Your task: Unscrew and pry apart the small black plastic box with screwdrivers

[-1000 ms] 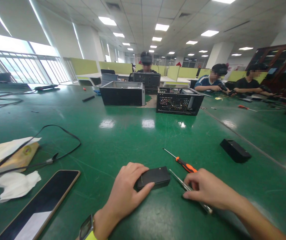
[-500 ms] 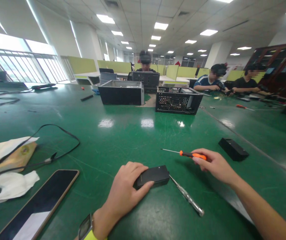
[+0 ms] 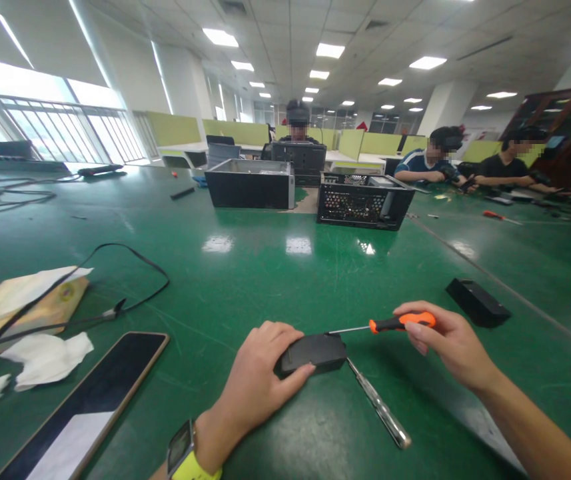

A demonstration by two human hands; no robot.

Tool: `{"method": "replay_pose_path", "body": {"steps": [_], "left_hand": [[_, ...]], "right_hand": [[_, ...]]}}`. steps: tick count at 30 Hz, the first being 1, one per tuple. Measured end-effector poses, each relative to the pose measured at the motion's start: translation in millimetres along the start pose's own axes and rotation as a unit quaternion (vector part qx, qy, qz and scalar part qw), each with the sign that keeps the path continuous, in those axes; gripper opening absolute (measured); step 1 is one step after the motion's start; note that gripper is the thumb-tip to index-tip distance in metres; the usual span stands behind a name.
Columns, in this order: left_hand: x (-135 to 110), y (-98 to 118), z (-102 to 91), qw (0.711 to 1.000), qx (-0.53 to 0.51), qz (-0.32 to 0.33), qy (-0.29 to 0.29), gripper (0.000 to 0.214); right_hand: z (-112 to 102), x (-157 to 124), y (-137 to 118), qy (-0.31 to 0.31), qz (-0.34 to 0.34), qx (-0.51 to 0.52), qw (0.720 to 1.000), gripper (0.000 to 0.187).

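My left hand (image 3: 265, 370) is closed around the left end of a small black rectangular box (image 3: 318, 353) that rests on the green table. In my right hand (image 3: 452, 343) is a screwdriver (image 3: 390, 325) with an orange and black handle, gripped between thumb and fingers. Its thin shaft points left, and the tip is at the far top edge of the box; whether it touches cannot be made out. A second screwdriver with a clear handle (image 3: 380, 407) lies on the table, its tip by the box's right end.
Another black block (image 3: 478, 301) lies at right. A phone (image 3: 90, 400), crumpled tissue (image 3: 48, 360), a tissue pack (image 3: 30, 303) and a black cable (image 3: 160, 287) are at left. Two computer cases (image 3: 250, 187) (image 3: 365, 203) stand farther back. Several people sit beyond.
My right hand has brought the orange screwdriver's tip down to the top edge of the black box. My left hand still holds the box. The view has shifted slightly.
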State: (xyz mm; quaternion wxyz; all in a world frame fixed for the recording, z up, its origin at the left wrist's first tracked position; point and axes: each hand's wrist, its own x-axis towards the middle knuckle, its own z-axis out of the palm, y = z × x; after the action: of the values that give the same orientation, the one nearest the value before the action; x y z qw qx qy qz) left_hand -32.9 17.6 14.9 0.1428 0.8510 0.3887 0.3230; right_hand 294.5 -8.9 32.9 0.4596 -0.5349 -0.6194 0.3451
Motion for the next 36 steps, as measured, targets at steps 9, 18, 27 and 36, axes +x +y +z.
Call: {"method": "replay_pose_path", "body": {"steps": [9, 18, 27, 36], "left_hand": [[0, 0, 1.7, 1.000, -0.007, 0.003, 0.002, 0.029], [0, -1, 2.9, 1.000, -0.003, 0.000, -0.001, 0.029], [-1, 0, 1.5, 1.000, -0.013, -0.011, -0.003, 0.032], [-1, 3, -0.3, 1.000, -0.022, -0.017, -0.003, 0.031]], "right_hand": [[0, 1, 1, 0.001, -0.003, 0.002, 1.000, 0.027], [18, 32, -91, -0.059, -0.075, -0.251, 0.963, 0.019], [48, 47, -121, -0.013, -0.128, -0.298, 0.946, 0.025], [61, 44, -116, -0.014, -0.112, -0.189, 0.975, 0.018]]}}
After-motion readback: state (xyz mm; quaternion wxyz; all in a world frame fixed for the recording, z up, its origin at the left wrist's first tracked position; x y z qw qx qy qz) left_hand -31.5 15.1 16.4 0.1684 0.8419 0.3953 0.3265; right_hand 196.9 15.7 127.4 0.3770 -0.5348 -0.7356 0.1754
